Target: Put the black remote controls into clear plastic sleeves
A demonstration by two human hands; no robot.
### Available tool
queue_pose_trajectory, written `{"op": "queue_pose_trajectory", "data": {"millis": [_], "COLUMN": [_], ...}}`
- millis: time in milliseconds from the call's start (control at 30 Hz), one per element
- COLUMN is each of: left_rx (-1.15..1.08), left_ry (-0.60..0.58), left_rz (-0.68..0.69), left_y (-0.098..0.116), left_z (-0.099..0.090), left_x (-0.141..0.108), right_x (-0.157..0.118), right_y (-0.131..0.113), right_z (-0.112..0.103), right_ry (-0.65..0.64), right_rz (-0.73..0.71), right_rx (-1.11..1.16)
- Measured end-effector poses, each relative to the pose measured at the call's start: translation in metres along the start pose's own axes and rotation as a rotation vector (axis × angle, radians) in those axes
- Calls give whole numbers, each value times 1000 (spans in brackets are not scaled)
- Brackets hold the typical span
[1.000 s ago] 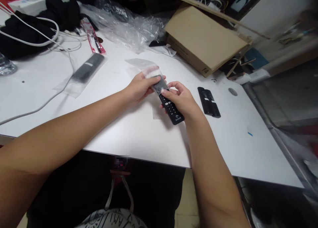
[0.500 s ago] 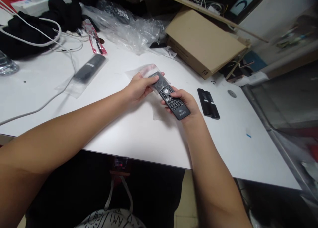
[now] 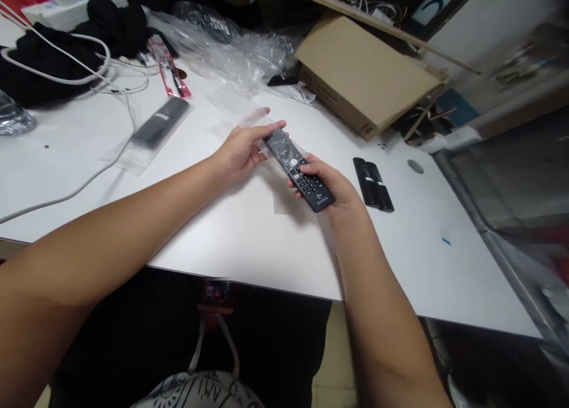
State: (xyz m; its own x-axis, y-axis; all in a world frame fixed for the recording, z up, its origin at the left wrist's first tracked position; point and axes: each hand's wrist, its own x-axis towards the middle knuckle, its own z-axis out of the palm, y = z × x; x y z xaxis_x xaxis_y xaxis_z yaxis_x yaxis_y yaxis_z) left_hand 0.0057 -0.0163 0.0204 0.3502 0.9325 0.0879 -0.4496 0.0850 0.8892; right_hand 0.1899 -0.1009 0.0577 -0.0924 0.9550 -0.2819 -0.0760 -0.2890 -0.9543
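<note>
A black remote control (image 3: pixel 310 185) points its keypad side up above the white table, its far end inside a clear plastic sleeve (image 3: pixel 254 118). My right hand (image 3: pixel 333 182) grips the near end, thumb on the buttons. At the sleeve, my left hand (image 3: pixel 242 150) is closed on the plastic beside the remote's far end, thumb on top. Another remote in a clear sleeve (image 3: pixel 160 123) lies to the left. Two black remotes (image 3: pixel 373 184) rest side by side, right of my right hand.
A cardboard box (image 3: pixel 364 70) stands at the back right, with crumpled clear plastic (image 3: pixel 240 52) beside it. White cables (image 3: pixel 89 185) and black cloth (image 3: pixel 48 64) occupy the left side. A red-and-clear packet (image 3: pixel 169 70) lies behind the bagged remote.
More of the remote's far half is covered by the sleeve. My left hand has shifted slightly left and back, and the sleeve's loose end stretches farther back.
</note>
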Motion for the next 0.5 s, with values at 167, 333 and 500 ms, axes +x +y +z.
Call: {"op": "queue_pose_trajectory", "data": {"millis": [167, 333, 500], "left_rx": [-1, 2, 12], "left_ry": [-28, -2, -43], "left_rz": [-14, -67, -52], "left_y": [-2, -2, -3], "left_z": [-1, 0, -2], "left_x": [-1, -3, -3], "right_x": [1, 1, 1], "right_y": [1, 2, 1], "right_z": [-2, -3, -4], "right_ry": [-3, -6, -1], "right_rz": [0, -2, -1], "right_rx": [-7, -11, -23]}}
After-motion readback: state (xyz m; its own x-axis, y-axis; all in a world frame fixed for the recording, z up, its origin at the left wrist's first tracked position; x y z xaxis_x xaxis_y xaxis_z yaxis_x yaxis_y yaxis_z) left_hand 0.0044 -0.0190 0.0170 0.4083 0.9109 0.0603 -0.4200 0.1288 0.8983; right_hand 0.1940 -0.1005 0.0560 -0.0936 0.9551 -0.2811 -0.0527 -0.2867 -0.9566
